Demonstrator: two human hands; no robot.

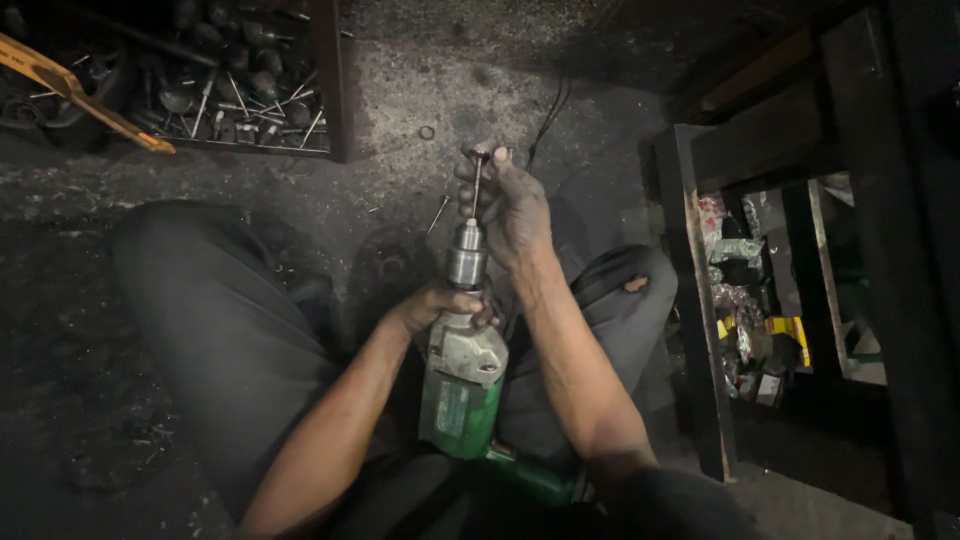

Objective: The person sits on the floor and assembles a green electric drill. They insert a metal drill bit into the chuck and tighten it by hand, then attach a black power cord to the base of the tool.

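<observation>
Green drill (462, 385) upright in lap above concrete floor (400, 90); left hand (440, 303) wrapped around its neck below chuck (466, 255); right hand (510, 200) pinching thin bit (476, 188) in chuck.

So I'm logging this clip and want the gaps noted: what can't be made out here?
- Head view: drill handle end, cut off by the right forearm.
- Bit tip, hidden in the right hand.
- Left hand fingers, wrapped behind the chuck.
- Tray contents, too dark.

Yellow packages (785, 335) in dark rack (700, 330)
</observation>
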